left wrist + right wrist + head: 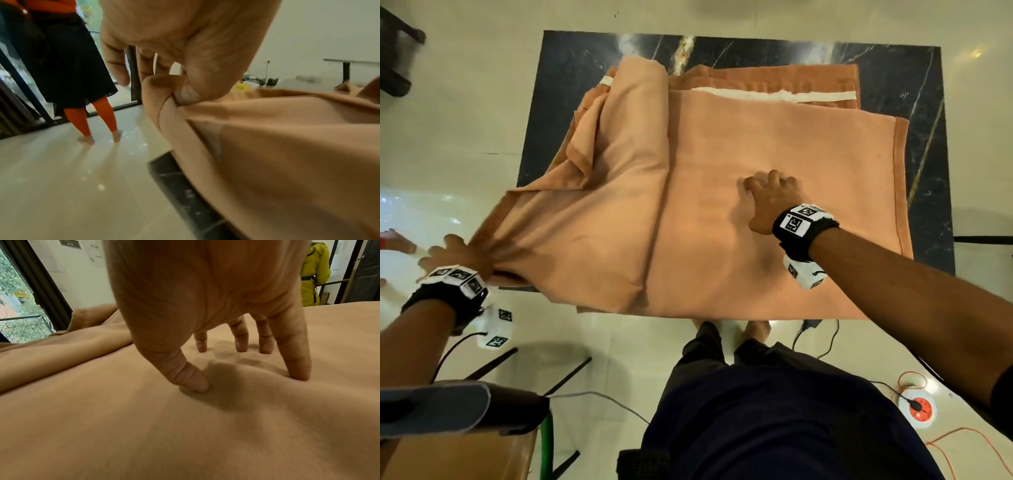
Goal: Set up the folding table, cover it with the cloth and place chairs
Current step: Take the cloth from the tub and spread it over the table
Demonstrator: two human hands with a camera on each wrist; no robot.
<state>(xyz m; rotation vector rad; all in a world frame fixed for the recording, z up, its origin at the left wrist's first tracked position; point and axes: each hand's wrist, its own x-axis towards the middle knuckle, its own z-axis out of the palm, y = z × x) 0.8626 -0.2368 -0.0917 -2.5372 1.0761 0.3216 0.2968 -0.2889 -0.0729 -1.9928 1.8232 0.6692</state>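
A peach cloth (756,154) lies partly folded over a dark marble-patterned table (924,89); a bunched fold runs down its left side. My left hand (453,253) pinches a gathered corner of the cloth (267,146) between thumb and fingers, past the table's near-left corner (180,191). My right hand (770,192) presses spread fingertips (298,374) down on the flat middle of the cloth (185,426), dimpling it. The table's legs are hidden.
A chair (465,411) stands at my near left. Another person (68,65) in orange leggings stands on the pale floor to the left. Cables and an orange floor socket (916,407) lie near right. A person in yellow (314,272) is beyond the table.
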